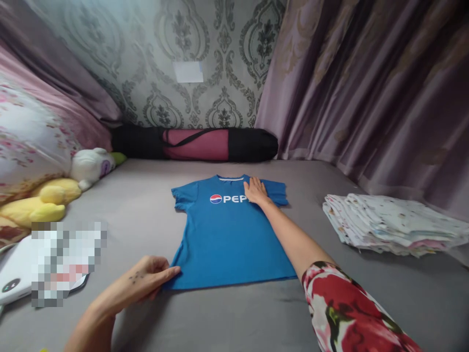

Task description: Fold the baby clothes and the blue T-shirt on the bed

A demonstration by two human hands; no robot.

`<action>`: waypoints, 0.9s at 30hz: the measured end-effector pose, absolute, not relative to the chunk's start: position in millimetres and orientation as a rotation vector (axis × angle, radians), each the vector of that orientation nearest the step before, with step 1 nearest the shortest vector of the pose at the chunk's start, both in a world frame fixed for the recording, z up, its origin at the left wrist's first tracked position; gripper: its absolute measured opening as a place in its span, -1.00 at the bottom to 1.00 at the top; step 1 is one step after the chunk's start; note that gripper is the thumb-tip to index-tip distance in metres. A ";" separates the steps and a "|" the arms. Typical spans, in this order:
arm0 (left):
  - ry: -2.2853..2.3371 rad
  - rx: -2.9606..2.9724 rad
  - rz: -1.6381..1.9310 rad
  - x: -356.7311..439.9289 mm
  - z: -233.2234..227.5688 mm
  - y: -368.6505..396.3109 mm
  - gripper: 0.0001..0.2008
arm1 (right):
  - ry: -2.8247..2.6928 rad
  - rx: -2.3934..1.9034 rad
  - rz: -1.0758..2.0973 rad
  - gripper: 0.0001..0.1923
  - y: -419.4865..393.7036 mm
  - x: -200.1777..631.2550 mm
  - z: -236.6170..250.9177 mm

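Observation:
A blue T-shirt (227,234) with a white Pepsi logo lies spread flat, front side up, on the grey bed sheet (234,318). My left hand (148,278) pinches the shirt's lower left hem corner. My right hand (256,190) rests flat, fingers spread, on the upper right chest near the collar, covering the end of the logo. My right arm in a red floral sleeve stretches across the shirt's right side.
A stack of folded white patterned cloths (392,225) lies to the right. Yellow (40,203) and white (91,166) plush toys sit at the left by a floral pillow. A black and pink rolled bag (194,144) lies along the wall. Curtains hang on the right.

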State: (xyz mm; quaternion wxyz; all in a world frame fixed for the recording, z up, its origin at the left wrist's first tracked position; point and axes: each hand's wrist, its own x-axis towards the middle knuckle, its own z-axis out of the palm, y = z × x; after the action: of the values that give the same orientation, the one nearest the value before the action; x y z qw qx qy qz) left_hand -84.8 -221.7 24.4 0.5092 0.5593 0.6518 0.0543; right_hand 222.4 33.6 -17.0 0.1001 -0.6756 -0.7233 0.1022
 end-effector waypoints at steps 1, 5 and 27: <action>1.569 1.348 0.133 -85.1 24.8 -221.7 -0.38 | -2.165 -2.026 0.297 -0.28 33.7 224.4 -19.9; 1.561 1.351 0.148 -84.5 29.9 -222.2 -0.39 | -2.236 -2.068 0.267 -0.26 33.7 226.9 -21.5; 1.539 1.312 0.193 -83.2 43.5 -224.5 -0.55 | -2.737 -1.415 0.250 -0.32 -65.1 128.2 -5.0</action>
State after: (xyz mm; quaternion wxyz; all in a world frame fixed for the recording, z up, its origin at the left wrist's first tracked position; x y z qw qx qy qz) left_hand -83.2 -224.5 43.5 0.5268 0.5489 0.6439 0.0809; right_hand 128.2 -65.1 -5.0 0.0253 -0.4576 -0.8851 0.0810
